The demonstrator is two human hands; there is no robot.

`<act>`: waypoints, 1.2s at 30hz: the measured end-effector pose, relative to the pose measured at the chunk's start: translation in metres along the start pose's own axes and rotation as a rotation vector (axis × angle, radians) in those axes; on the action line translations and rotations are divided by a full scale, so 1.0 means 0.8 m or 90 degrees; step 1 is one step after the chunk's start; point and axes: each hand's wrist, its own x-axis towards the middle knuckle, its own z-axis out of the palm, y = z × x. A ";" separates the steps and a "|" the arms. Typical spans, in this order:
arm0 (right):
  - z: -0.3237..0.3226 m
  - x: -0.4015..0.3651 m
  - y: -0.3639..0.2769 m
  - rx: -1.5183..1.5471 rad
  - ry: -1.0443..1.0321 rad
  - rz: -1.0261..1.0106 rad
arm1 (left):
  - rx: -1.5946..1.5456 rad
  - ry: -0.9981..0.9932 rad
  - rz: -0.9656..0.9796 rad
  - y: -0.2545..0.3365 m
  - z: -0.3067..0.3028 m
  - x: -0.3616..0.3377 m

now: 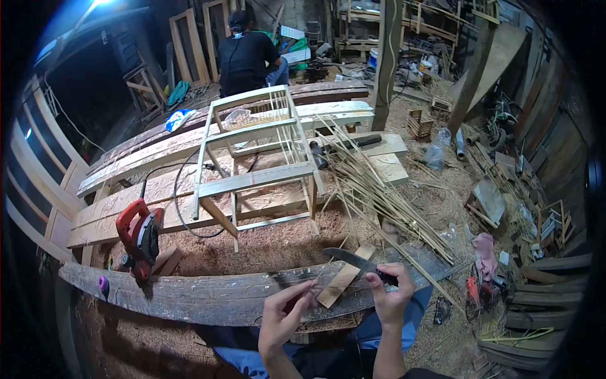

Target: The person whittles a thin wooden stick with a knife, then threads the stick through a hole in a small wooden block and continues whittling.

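The person's right hand (392,294) grips the black handle of a dark, long-bladed knife (350,258), its blade slanting forward and left from those fingers. The left hand (284,312) has thumb and forefinger pinched together; I can't tell for sure whether on a thin strip. Between the two hands' fingers, a flat pale wood piece (339,285) lies on a weathered grey plank (208,297). I'd favour light strokes, left fingertips clear of the edge. Well beyond the fingers sits a clear plastic bag (237,118), contents unreadable from here.
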 end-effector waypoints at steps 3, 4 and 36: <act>0.003 -0.003 -0.007 -0.034 -0.006 -0.035 | -0.037 -0.033 0.032 -0.002 -0.005 -0.004; 0.007 -0.005 -0.016 -0.001 -0.072 -0.056 | -0.039 -0.036 0.033 -0.008 -0.005 -0.004; 0.003 0.002 -0.015 -0.026 -0.089 -0.017 | -0.041 -0.022 0.014 -0.026 0.016 0.020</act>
